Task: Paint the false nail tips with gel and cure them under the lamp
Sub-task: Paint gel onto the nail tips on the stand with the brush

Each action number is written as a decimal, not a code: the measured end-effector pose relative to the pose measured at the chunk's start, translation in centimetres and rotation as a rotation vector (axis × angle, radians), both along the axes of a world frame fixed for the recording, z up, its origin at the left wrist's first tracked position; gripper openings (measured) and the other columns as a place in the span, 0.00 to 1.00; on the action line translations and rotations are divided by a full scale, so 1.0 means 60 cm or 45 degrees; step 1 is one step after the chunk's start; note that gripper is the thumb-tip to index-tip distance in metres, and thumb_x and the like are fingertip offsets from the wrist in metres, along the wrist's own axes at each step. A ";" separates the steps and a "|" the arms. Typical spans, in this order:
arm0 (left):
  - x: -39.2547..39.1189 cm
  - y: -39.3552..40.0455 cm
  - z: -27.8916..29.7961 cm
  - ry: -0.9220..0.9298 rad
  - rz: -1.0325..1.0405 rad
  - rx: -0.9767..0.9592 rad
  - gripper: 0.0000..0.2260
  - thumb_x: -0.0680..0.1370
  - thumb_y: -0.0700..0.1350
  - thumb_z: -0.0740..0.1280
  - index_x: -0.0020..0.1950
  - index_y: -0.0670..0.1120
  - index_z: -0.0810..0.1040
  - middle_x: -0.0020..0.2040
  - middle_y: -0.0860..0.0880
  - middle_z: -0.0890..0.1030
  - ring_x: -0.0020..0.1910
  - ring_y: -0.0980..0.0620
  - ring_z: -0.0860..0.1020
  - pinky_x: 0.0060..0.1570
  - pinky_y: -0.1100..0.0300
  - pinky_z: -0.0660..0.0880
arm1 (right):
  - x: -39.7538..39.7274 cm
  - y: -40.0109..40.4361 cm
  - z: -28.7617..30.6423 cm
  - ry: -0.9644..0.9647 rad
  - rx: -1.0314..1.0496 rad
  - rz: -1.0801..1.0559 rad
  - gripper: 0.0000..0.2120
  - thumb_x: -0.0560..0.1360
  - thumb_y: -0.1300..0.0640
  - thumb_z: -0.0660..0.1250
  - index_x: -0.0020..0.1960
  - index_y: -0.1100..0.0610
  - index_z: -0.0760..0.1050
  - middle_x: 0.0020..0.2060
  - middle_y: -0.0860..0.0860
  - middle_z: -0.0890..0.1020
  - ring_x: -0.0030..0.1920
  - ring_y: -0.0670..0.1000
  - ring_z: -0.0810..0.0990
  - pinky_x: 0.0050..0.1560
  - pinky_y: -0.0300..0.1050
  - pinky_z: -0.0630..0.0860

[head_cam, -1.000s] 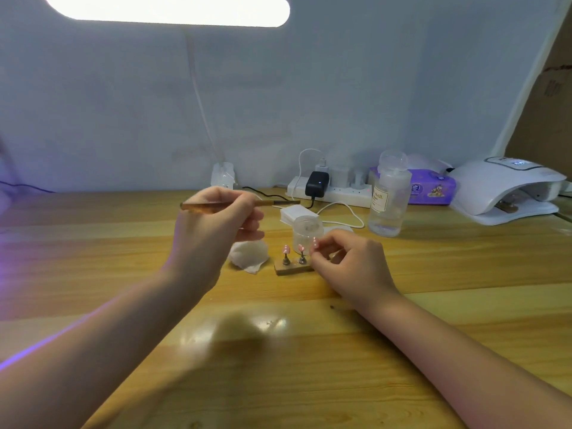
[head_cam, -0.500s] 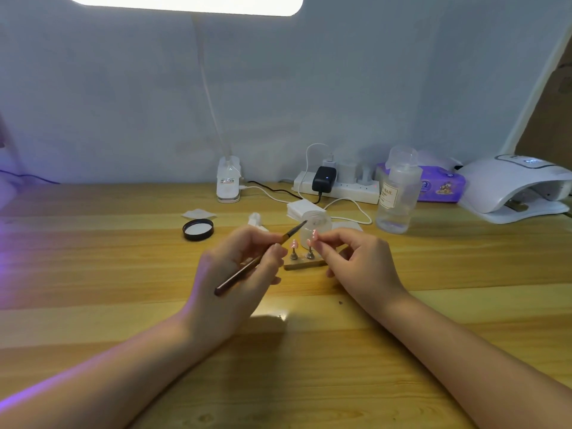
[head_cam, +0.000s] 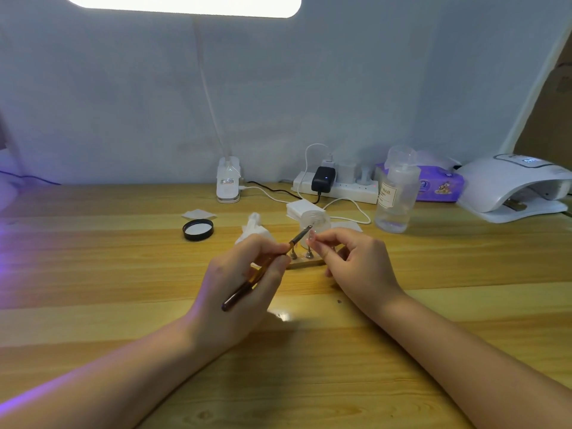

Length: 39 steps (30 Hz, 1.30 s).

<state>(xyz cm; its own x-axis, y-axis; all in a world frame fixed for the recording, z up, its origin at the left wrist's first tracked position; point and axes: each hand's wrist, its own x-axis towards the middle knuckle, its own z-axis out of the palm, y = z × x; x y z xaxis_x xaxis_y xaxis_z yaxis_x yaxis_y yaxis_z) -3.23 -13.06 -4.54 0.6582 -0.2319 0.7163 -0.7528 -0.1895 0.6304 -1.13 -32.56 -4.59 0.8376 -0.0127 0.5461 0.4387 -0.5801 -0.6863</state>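
Observation:
My left hand [head_cam: 244,280] grips a thin brown gel brush [head_cam: 266,267] like a pen, its tip raised toward a pale nail tip [head_cam: 312,236]. My right hand [head_cam: 356,261] pinches that nail tip between thumb and forefinger, just above a small wooden stand [head_cam: 305,262] with metal pegs. A small clear gel jar [head_cam: 315,221] stands right behind the brush tip. The white curing lamp [head_cam: 513,193] sits at the far right of the wooden table [head_cam: 123,305].
A black jar lid [head_cam: 198,229] and a crumpled wipe [head_cam: 257,230] lie left of the stand. A clear liquid bottle [head_cam: 396,199], a power strip [head_cam: 337,187] with cables, a purple wipes pack [head_cam: 439,187] and a desk-lamp base [head_cam: 228,184] line the back.
My left hand came down from a raised position with the brush and turned it so that its tip now points at the nail tip. My right hand stayed by the stand.

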 end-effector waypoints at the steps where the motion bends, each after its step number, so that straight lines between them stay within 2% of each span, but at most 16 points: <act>1: -0.001 0.000 0.000 0.010 0.006 -0.004 0.07 0.78 0.47 0.66 0.53 0.47 0.79 0.43 0.47 0.82 0.39 0.46 0.81 0.34 0.46 0.78 | 0.000 0.000 0.000 -0.004 -0.006 -0.002 0.04 0.75 0.55 0.70 0.49 0.50 0.83 0.36 0.45 0.82 0.28 0.45 0.79 0.34 0.47 0.77; 6: -0.008 -0.002 0.003 0.065 0.023 0.011 0.08 0.76 0.49 0.66 0.50 0.47 0.81 0.41 0.48 0.83 0.40 0.48 0.82 0.36 0.45 0.79 | -0.001 -0.001 0.001 -0.043 -0.035 -0.018 0.05 0.75 0.57 0.70 0.49 0.50 0.83 0.35 0.41 0.80 0.31 0.49 0.79 0.36 0.52 0.78; 10: -0.012 0.001 0.006 0.058 0.034 -0.004 0.08 0.74 0.49 0.64 0.46 0.48 0.80 0.39 0.49 0.82 0.39 0.48 0.82 0.36 0.43 0.78 | -0.002 -0.003 0.003 -0.057 -0.040 -0.023 0.06 0.75 0.57 0.70 0.50 0.51 0.83 0.36 0.41 0.81 0.32 0.51 0.79 0.37 0.54 0.78; 14: -0.010 -0.002 0.007 0.056 0.048 -0.049 0.05 0.76 0.49 0.65 0.49 0.51 0.79 0.41 0.49 0.82 0.38 0.49 0.81 0.35 0.45 0.78 | -0.003 -0.002 0.003 -0.056 -0.035 -0.016 0.05 0.75 0.56 0.70 0.50 0.50 0.83 0.37 0.43 0.82 0.33 0.51 0.79 0.37 0.54 0.77; 18: -0.008 -0.003 0.006 0.022 0.024 0.013 0.04 0.78 0.45 0.68 0.52 0.50 0.81 0.41 0.46 0.83 0.38 0.49 0.81 0.33 0.48 0.77 | -0.003 -0.001 0.004 -0.083 -0.072 -0.026 0.05 0.75 0.57 0.70 0.50 0.52 0.83 0.39 0.45 0.82 0.33 0.49 0.79 0.37 0.52 0.78; 22: -0.012 0.001 0.007 0.102 0.027 -0.005 0.07 0.75 0.50 0.65 0.46 0.52 0.82 0.40 0.50 0.83 0.38 0.51 0.81 0.34 0.50 0.77 | -0.003 -0.002 0.004 -0.086 -0.087 -0.044 0.05 0.75 0.58 0.70 0.50 0.52 0.82 0.38 0.44 0.81 0.34 0.48 0.79 0.37 0.51 0.78; 25: -0.012 0.001 0.010 0.065 0.050 0.019 0.07 0.75 0.50 0.63 0.45 0.51 0.80 0.40 0.52 0.82 0.39 0.54 0.80 0.37 0.54 0.76 | -0.002 -0.002 0.004 -0.085 -0.077 -0.035 0.05 0.75 0.57 0.70 0.50 0.52 0.82 0.38 0.45 0.81 0.34 0.49 0.79 0.37 0.52 0.77; 29: -0.010 -0.001 0.011 0.083 0.077 0.011 0.08 0.76 0.51 0.66 0.52 0.50 0.79 0.42 0.53 0.83 0.40 0.51 0.80 0.39 0.55 0.77 | -0.001 -0.002 0.003 -0.098 -0.079 -0.027 0.05 0.75 0.56 0.70 0.49 0.53 0.83 0.38 0.47 0.82 0.34 0.49 0.78 0.37 0.53 0.76; 33: -0.011 -0.002 0.010 0.071 0.071 0.050 0.04 0.76 0.47 0.68 0.50 0.52 0.81 0.40 0.50 0.82 0.38 0.53 0.79 0.38 0.64 0.73 | -0.001 -0.001 0.003 -0.130 -0.114 -0.044 0.04 0.75 0.58 0.70 0.48 0.53 0.83 0.39 0.47 0.82 0.34 0.45 0.75 0.38 0.49 0.75; 36: -0.012 0.001 0.009 0.037 0.127 0.090 0.08 0.73 0.51 0.64 0.45 0.52 0.81 0.37 0.50 0.82 0.36 0.50 0.78 0.37 0.58 0.73 | 0.000 -0.002 0.003 -0.142 -0.135 -0.069 0.04 0.74 0.58 0.71 0.49 0.52 0.83 0.39 0.46 0.82 0.35 0.44 0.75 0.37 0.46 0.75; 39: -0.012 0.003 0.006 -0.034 0.196 0.111 0.07 0.73 0.50 0.62 0.44 0.52 0.80 0.36 0.53 0.81 0.35 0.54 0.77 0.37 0.59 0.73 | 0.001 -0.002 0.002 -0.164 -0.145 -0.084 0.04 0.75 0.57 0.70 0.48 0.53 0.83 0.38 0.47 0.82 0.33 0.44 0.74 0.36 0.46 0.75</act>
<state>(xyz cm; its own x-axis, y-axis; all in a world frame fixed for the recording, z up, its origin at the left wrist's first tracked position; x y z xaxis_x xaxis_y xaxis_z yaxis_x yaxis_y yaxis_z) -3.94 -12.89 -4.18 0.6715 -0.1918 0.7157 -0.7271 -0.3564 0.5867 -1.10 -32.70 -4.48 0.7600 0.0028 0.6500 0.4771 -0.6815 -0.5550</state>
